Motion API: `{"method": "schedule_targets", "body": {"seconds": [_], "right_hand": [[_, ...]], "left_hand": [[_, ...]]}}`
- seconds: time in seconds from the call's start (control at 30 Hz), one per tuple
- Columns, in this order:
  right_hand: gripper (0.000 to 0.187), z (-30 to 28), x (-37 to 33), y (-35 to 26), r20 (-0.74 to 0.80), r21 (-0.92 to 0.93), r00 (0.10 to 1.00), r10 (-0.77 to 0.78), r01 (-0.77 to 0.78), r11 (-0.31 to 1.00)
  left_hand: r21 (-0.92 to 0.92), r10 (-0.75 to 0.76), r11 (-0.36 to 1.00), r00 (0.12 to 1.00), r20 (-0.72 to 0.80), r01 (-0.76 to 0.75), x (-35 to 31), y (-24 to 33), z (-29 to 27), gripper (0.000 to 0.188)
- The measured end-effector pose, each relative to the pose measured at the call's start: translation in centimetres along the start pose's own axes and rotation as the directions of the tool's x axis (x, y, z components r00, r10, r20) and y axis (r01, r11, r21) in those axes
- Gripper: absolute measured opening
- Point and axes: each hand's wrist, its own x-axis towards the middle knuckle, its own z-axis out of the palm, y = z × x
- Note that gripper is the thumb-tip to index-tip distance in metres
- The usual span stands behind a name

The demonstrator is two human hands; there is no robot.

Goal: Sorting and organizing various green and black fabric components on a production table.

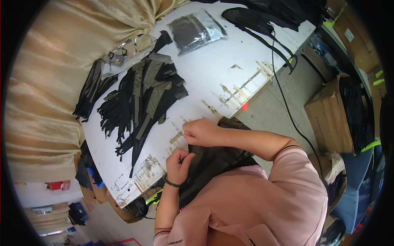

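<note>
Over the near edge of the white table, my two hands are close together with their fingers curled in. My left hand [176, 167] is closed with the thumb bent over; a small dark bit shows by the thumb, too small to name. Above and right of it, my right hand [201, 132] makes a fist, knuckles toward the table; what it grips is hidden. Dark olive-black fabric [217, 158] lies across my lap, below the right forearm and beside both hands. On the table to the left, a fanned pile of black and olive fabric strips [143, 92] has dangling ends.
The white table [201, 74] has worn, taped patches along its edge. Plastic-bagged dark goods [196, 30] and another clear bag [127, 55] lie on it. A black strapped item [246, 20] sits far right, with a cable hanging down. Cardboard boxes [328, 117] stand right; a gold curtain [45, 110] hangs left.
</note>
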Motion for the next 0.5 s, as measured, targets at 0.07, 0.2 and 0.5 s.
{"method": "schedule_targets", "body": {"seconds": [0.07, 0.2, 0.5], "right_hand": [[0.018, 0.2, -0.2, -0.1, 0.132, 0.345, 0.974, 0.182, -0.218, 0.913], [0.023, 1.4, -0.5, 0.3, 0.330, 0.626, 0.861, 0.387, -0.506, 0.594], [0.015, -0.5, -1.6, -0.5, 0.545, 0.817, 0.837, 0.047, -0.542, 0.194]], "left_hand": [[0.090, 0.185, 0.979, 0.982, -0.027, -0.182, -0.7, 1.7, 0.3, 0.017], [0.145, 0.060, 0.988, 0.996, -0.071, -0.050, -0.3, 0.9, -0.7, 0.012], [-0.412, -0.164, 0.901, 0.986, -0.039, 0.134, 0.0, 0.8, -2.4, 0.009]]}}
